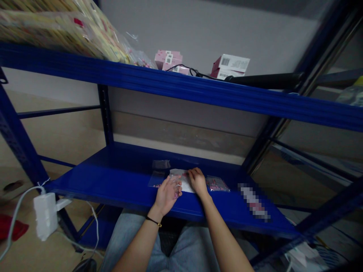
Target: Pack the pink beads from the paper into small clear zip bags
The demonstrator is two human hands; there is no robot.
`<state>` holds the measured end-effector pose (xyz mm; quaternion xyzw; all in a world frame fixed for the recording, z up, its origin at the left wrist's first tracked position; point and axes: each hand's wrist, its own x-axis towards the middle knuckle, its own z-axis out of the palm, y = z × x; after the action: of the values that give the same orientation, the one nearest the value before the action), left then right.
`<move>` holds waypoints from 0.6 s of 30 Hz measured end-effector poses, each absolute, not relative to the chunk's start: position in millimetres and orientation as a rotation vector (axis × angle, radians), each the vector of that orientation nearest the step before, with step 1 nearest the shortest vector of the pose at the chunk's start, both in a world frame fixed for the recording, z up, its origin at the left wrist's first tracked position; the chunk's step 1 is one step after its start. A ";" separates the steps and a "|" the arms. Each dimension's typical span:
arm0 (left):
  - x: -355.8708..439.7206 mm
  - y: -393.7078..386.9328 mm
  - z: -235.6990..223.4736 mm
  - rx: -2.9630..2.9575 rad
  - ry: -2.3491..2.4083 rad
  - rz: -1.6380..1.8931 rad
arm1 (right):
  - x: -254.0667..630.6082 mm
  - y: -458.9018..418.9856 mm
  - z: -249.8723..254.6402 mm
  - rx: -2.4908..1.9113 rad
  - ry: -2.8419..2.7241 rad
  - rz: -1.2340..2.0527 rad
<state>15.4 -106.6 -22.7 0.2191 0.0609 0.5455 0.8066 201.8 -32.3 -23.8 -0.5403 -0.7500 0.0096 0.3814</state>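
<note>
Two bare hands work over the blue shelf (113, 170) at the lower centre of the frame. From where I stand, the left hand (165, 195) is turned palm up, its grip loosely curled around clear plastic (176, 194) with pinkish bits showing. Just right of it, the right hand (199, 182) lies palm down, fingertips at a white sheet (185, 186) with red print; whether that grip pinches anything, I cannot tell. A clear bag of pink pieces (217, 184) lies just right of the right hand, while a clear packet (157, 178) sits left of the sheet, pink bits near its lower edge. Pink boxes (170, 59) stand at the upper centre, and yellowish packets (56, 36) fill the upper left.
</note>
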 end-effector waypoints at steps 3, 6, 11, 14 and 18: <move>15.9 -106.2 -23.2 0.486 0.138 1.169 | 197.5 -36.8 -6.6 -1.221 -1.685 0.344; 17.0 -106.2 -24.2 0.495 0.152 1.156 | 186.0 -47.5 16.8 -1.080 -1.582 0.541; 18.7 -107.2 -24.4 0.526 0.176 1.150 | 167.4 -69.8 50.4 -0.957 -1.899 0.671; 18.2 -107.9 -22.4 0.551 0.186 1.138 | 172.0 -78.6 57.9 -0.947 -1.988 0.660; 13.2 -111.8 -17.3 0.594 0.189 1.024 | 190.5 -92.2 55.4 -0.972 -2.070 0.746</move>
<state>13.2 -111.8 -17.3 0.2794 0.0892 0.4817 0.8258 190.5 -92.2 55.4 -0.3769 -0.8029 0.2892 0.3600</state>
